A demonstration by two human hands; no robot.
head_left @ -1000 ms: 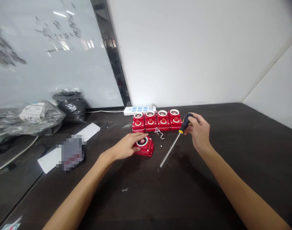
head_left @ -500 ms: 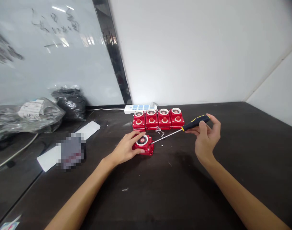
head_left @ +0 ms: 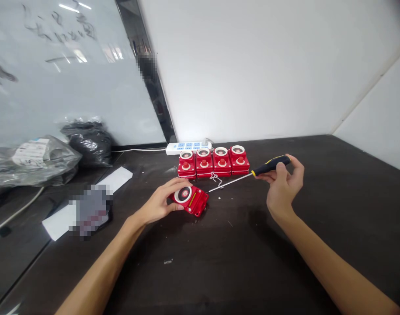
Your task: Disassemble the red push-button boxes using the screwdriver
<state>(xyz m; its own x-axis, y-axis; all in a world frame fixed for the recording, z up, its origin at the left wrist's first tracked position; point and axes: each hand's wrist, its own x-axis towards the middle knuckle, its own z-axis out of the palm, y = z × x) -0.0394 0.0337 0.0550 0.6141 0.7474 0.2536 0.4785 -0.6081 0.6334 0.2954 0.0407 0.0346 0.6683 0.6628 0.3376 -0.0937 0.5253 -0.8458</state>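
My left hand (head_left: pixel 159 204) grips a red push-button box (head_left: pixel 189 200) and holds it tilted on the dark table, its round white-ringed face turned toward my palm and a yellow strip showing on its side. My right hand (head_left: pixel 281 186) is shut around a screwdriver (head_left: pixel 231 182) with a black and yellow handle. Its steel shaft points left, and the tip ends close to the top corner of the tilted box. Behind them, several red push-button boxes (head_left: pixel 213 162) stand side by side in a row, each with a red button.
A tangle of thin wire (head_left: pixel 215 178) lies in front of the row. A white power strip (head_left: pixel 186 148) sits behind it, against the wall. To the left are plastic bags (head_left: pixel 32 159), a white paper (head_left: pixel 119 179) and a pixelated object (head_left: pixel 91 210). Open dark tabletop extends right.
My left hand has lifted and tilted the red box, turning its yellow-striped side into view. The screwdriver stays nearly level in my right hand. The whole scene sits slightly further left.
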